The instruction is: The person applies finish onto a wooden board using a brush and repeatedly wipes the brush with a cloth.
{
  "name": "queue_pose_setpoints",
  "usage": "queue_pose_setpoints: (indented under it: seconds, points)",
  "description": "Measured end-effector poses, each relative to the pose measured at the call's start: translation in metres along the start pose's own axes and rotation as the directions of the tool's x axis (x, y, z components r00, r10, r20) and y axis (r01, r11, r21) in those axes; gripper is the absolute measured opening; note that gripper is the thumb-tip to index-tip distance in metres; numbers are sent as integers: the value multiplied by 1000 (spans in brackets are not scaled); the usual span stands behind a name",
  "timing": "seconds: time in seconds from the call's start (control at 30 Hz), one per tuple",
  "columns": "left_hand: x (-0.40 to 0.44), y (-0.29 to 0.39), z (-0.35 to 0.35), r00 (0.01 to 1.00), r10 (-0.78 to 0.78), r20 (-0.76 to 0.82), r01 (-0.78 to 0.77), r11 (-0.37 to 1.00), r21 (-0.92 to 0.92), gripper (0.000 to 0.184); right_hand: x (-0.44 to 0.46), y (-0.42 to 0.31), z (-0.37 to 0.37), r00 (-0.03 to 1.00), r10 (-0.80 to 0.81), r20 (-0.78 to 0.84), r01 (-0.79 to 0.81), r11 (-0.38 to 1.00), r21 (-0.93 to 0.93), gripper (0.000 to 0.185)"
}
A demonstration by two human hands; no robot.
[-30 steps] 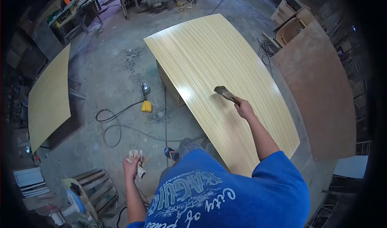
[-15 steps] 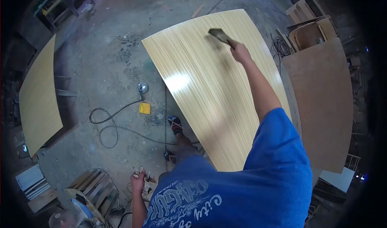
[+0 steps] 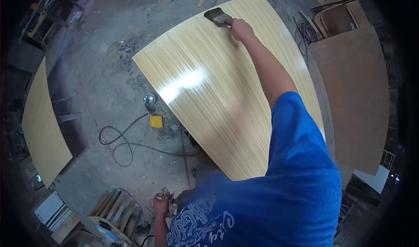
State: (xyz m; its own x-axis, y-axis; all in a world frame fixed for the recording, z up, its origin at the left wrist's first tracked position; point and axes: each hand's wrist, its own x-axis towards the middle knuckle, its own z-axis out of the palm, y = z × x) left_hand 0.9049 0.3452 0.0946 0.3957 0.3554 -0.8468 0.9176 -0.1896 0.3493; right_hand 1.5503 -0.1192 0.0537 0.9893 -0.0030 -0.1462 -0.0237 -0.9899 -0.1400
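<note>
My right hand [image 3: 241, 29] is closed round the handle of a wide paintbrush [image 3: 217, 16]. Its dark bristles lie at the far edge of a large wood-grained panel [image 3: 209, 116], which shines with a bright reflection on its left part. Low down beside my body, my left hand [image 3: 161, 204] is closed on a crumpled pale rag [image 3: 173, 206]; whether it is cloth or paper is hard to make out.
On the floor left of the panel are a lamp-like metal object [image 3: 149, 100], a yellow block [image 3: 156, 121] and a looped cable [image 3: 123, 137]. Another wood-grained panel [image 3: 43, 125] stands far left. A brown board [image 3: 355, 98] lies right, near a coiled cable [image 3: 307, 32].
My right hand has carried the brush leftward and outward to the panel's far edge. The view has shifted a little. My left hand still grips the rag low at my side.
</note>
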Motion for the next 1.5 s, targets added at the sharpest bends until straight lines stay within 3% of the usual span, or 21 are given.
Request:
queue_pose_setpoints:
  seconds: [0.1, 0.3, 0.5, 0.8, 0.9, 1.33, 1.5]
  points:
    - [26, -50, 6, 989, 92, -117, -86, 995, 53, 53, -58, 11, -18, 998, 10, 56, -11, 1000, 19, 47]
    - [-6, -33, 36, 985, 162, 56, -161, 987, -11, 51, -161, 61, -9, 991, 44, 127, -45, 999, 6, 51]
    - [-32, -111, 78, 962, 271, 6, -271, 959, 83, 44, -281, 123, 13, 990, 59, 128, -58, 998, -9, 52]
    - [-126, -225, 128, 953, 300, 33, -301, 953, 40, 28, -475, 214, 38, 972, 144, 186, -143, 989, -23, 51]
    - [-147, -256, 148, 962, 265, 71, -271, 958, 93, 29, -534, 248, 48, 967, 153, 205, -149, 988, -35, 51]
    - [-208, -325, 257, 908, 360, 216, -402, 892, 205, 33, -788, 385, 69, 917, 256, 304, -257, 966, -38, 54]
    - [-252, -372, 305, 899, 362, 247, -414, 887, 204, 43, -897, 438, 76, 911, 280, 303, -286, 958, -24, 54]
